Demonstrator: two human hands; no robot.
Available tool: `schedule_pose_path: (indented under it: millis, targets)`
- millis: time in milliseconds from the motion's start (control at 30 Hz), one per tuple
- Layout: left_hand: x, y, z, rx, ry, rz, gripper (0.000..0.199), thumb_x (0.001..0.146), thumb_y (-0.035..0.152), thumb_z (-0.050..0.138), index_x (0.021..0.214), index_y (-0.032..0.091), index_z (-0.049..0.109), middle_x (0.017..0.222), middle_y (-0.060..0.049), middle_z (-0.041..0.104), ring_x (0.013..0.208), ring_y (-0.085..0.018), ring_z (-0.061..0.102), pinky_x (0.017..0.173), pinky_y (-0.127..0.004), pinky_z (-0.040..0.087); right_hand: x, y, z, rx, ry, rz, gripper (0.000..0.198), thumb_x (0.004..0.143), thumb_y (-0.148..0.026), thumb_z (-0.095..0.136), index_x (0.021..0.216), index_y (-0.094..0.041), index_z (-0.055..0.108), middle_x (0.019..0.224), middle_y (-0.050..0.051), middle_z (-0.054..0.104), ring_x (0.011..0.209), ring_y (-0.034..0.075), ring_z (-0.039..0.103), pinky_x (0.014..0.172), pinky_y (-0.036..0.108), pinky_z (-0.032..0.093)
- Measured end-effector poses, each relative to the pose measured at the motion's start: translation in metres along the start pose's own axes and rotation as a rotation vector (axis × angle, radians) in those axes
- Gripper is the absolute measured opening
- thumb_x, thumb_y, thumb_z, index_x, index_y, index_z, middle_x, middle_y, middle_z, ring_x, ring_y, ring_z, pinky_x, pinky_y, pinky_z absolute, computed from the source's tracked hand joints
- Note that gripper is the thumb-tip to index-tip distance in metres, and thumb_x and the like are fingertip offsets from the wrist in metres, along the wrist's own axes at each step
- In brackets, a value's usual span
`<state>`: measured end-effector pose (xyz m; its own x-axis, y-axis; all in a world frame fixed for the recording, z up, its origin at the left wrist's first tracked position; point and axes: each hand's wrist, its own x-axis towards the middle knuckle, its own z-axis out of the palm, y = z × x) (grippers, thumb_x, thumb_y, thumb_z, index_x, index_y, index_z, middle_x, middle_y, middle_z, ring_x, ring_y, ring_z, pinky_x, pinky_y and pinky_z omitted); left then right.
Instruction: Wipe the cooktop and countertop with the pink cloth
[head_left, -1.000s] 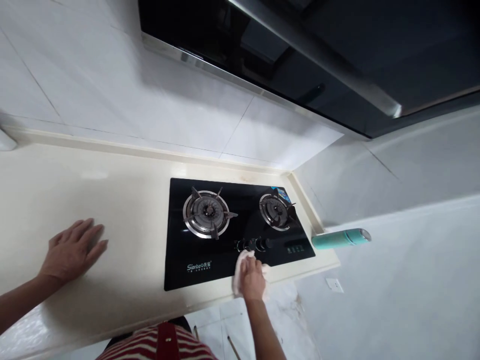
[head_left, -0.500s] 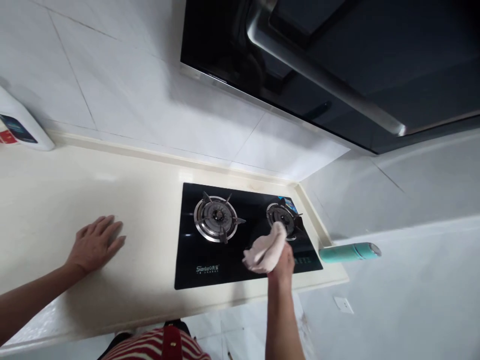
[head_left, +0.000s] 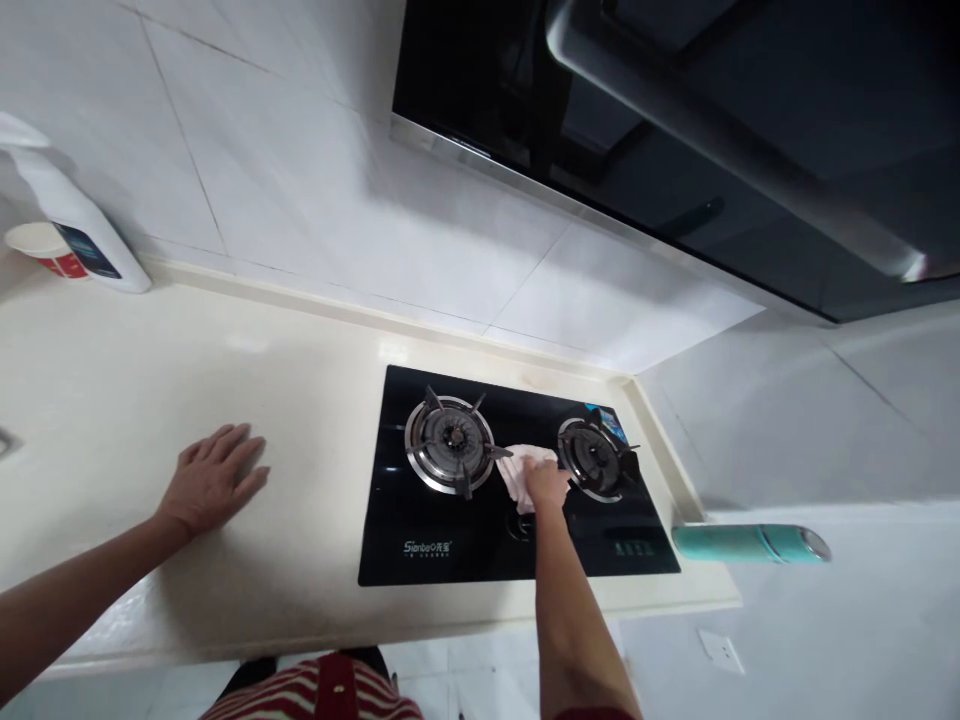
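bright, even daylight | soft shadows under hood | glare on hood trim | wide-angle edge distortion

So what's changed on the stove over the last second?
The right hand carried the cloth from the stove's front edge by the knobs, lifted it, then pressed it down between the two burners. It kept hold of the cloth throughout. The left hand stayed flat on the counter; the teal bottle did not move.

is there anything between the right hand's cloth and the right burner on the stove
Nothing visible. The right hand presses the cloth on the black glass between the two burners, and only bare glass separates it from the right burner. The left burner flanks the cloth's other side.
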<state>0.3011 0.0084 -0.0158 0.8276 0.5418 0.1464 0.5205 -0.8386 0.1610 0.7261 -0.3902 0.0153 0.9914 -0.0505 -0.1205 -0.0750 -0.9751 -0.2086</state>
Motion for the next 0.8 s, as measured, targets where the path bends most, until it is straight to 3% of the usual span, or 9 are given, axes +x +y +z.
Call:
schedule_pose_path:
  millis: [200,533,800]
  targets:
    - [0.0,-0.004,0.008,-0.01,0.001,-0.007,0.053,0.097,0.05,0.039,0.138,0.019,0.056,0.156,-0.013,0.044,0.148,-0.031,0.03,0.119,-0.05,0.019,-0.044,-0.013,0.013,-0.087,0.061,-0.035,0.036,0.1,-0.042,0.054,0.124,-0.015,0.06,0.125,0.011,0.062,0.112,0.022,0.061,0.097,0.043,0.052]
    - [0.002,-0.003,0.006,-0.01,-0.007,-0.003,0.053,0.097,0.051,0.038,0.136,0.02,0.056,0.156,-0.014,0.045,0.147,-0.033,0.032,0.116,-0.052,0.024,-0.092,-0.016,0.009,-0.193,0.045,-0.121,0.029,0.098,-0.038,0.062,0.115,-0.015,0.064,0.117,0.008,0.065,0.102,0.019,0.065,0.088,0.04,0.057]
    - [0.003,-0.004,0.01,-0.033,0.031,0.01,0.052,0.096,0.048,0.042,0.134,0.018,0.059,0.152,-0.016,0.049,0.145,-0.035,0.037,0.114,-0.053,0.029,-0.136,-0.017,0.015,-0.171,0.109,-0.066,0.032,0.104,-0.035,0.048,0.118,-0.009,0.061,0.11,0.012,0.069,0.096,0.019,0.069,0.086,0.036,0.057]
